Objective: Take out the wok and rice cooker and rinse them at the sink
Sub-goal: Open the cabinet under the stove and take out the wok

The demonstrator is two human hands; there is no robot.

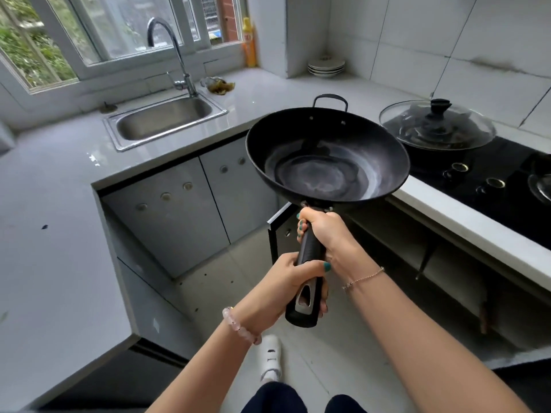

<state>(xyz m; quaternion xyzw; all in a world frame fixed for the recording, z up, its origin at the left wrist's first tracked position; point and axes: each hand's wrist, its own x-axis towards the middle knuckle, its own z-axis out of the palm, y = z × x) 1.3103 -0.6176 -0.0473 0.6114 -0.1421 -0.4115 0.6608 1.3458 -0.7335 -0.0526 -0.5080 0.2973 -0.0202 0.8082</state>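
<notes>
A black wok (325, 159) with a long black handle and a small loop handle at its far rim hangs in the air in front of the counter corner. Both hands hold the long handle. My right hand (325, 231) grips it close to the bowl. My left hand (286, 281) grips it lower down, near the handle's end. The wok's inside is empty and shows pale streaks. The steel sink (134, 117) with a curved tap (176, 52) lies to the far left of the wok. No rice cooker is in view.
A glass lid (436, 123) covers another pan on the black hob (507, 186) at the right. Stacked plates (326, 67) sit in the back corner, a yellow bottle (249, 43) on the sill. A cabinet door (277, 231) below the wok stands open. A scrap of rubbish (219, 84) lies by the tap.
</notes>
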